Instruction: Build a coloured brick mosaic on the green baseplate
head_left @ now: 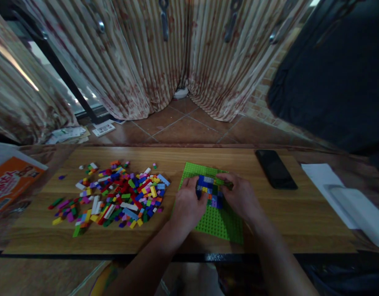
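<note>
At far left, an orange and white packet [13, 181] lies beside the wooden desk [306, 222]. On the desk's left half is a loose heap of toy bricks [124, 187] in many colours, with a few stray pieces at its edges. Right of the heap, the left hand [188, 203] is curled at the left side of a small brick model [209, 187], thumb and forefinger slightly apart; whether they grip it cannot be told. The model, largely blue with some orange, yellow and green, stands on a green baseplate [214, 224], set askew on the desk. The right hand [240, 195] bends its fingers together at the model's right side; what they pinch, if anything, is hidden. Farther right lie a black phone [276, 169], then white paper [325, 189] partly under a pale flat object [360, 213]. Striped curtains [130, 61] hang beyond.
</note>
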{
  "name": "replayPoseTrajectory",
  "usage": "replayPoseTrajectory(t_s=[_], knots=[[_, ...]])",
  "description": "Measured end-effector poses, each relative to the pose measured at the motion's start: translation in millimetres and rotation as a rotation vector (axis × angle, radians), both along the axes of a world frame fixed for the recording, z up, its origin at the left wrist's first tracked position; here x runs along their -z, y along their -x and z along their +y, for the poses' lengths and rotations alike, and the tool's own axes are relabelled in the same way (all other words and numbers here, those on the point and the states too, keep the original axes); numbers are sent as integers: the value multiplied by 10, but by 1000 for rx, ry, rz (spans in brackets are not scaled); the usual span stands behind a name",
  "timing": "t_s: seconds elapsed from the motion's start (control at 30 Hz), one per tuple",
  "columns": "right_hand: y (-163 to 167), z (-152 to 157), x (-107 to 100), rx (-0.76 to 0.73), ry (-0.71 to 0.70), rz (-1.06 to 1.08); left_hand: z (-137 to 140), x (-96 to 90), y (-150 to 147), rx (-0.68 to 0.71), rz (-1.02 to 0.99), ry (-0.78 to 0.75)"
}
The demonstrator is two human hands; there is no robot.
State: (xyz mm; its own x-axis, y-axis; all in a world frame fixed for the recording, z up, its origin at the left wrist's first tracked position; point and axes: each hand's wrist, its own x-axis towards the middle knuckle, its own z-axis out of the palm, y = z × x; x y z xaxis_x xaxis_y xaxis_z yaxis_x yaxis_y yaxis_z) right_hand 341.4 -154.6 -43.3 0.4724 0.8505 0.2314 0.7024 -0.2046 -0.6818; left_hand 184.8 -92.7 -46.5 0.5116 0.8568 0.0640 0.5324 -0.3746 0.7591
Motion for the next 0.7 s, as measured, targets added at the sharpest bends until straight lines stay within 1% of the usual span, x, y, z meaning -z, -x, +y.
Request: replayPoseTrajectory(t_s=[0.23,0.37,0.53,0.7], knots=[[-44,-2,-19,36,10,177,-52,-20,-2,-18,-42,61],[-90,-18,7,32,-16,266,-57,-30,-4,-18,-43,75],[-95,-1,4,26,-44,309,-61,-36,-10,-14,-29,80],[-108,4,-13,-26,7,303,-55,-53,-22,-20,-16,85]])
